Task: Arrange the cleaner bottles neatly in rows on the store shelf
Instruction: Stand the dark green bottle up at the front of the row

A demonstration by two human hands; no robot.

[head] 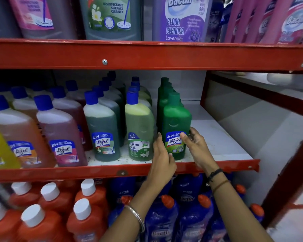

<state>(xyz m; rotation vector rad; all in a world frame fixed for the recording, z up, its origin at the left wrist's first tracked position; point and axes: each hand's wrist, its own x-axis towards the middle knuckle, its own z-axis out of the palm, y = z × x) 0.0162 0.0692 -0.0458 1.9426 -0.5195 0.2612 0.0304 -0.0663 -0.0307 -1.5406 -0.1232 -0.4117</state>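
Observation:
A bright green Lizol bottle (176,119) with a green cap stands upright at the front of the rightmost row on the middle shelf (222,142). My left hand (162,158) touches its left side low down, and my right hand (197,145) touches its right side at the label. Both hands cup the bottle between them. Behind it runs a row of dark green bottles (164,89). To its left stand a pale green Bactin bottle (139,126) and a dark green Lizol bottle (101,126), each heading a row with blue caps.
Pink and orange Lizol bottles (61,133) fill the shelf's left part. White shelf surface lies bare to the right of the green row. Red rails (147,55) edge each shelf. Large cans stand above; orange bottles (51,215) and blue bottles (191,215) crowd below.

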